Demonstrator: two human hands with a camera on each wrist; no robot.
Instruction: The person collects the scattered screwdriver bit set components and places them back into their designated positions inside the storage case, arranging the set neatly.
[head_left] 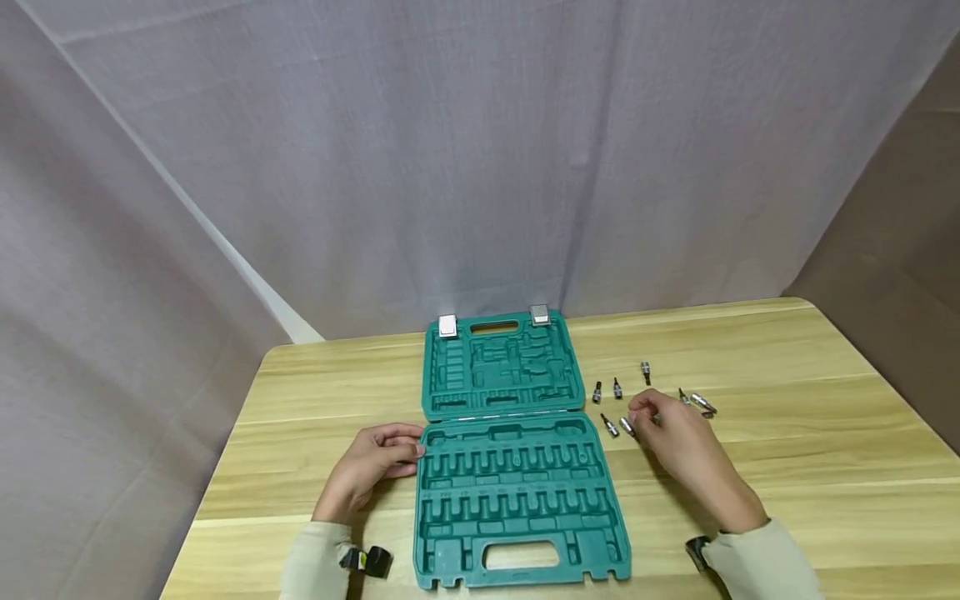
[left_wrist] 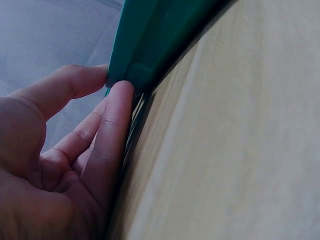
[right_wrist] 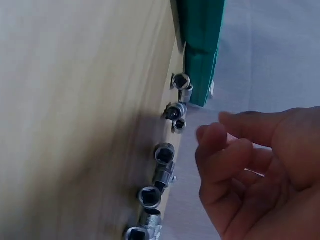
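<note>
Teal tool case [head_left: 517, 492]; silver sockets [head_left: 609, 426]; pale wood-grain table [head_left: 787, 433]; grey curtain [head_left: 450, 150].

Light wooden table [head_left: 787, 433] with visible grain, pale grey fabric backdrop [head_left: 450, 167] hanging behind and to the left, brown wall surface [head_left: 900, 250] at right, even diffuse lighting

One case [head_left: 510, 467], seven bit sockets [head_left: 617, 387]

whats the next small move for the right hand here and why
Probably lower the right hand and pinch the small metal socket bit by its fingertips: it holds nothing, the open green plastic tool case has empty slots, and the left hand steadies its edge.
</note>
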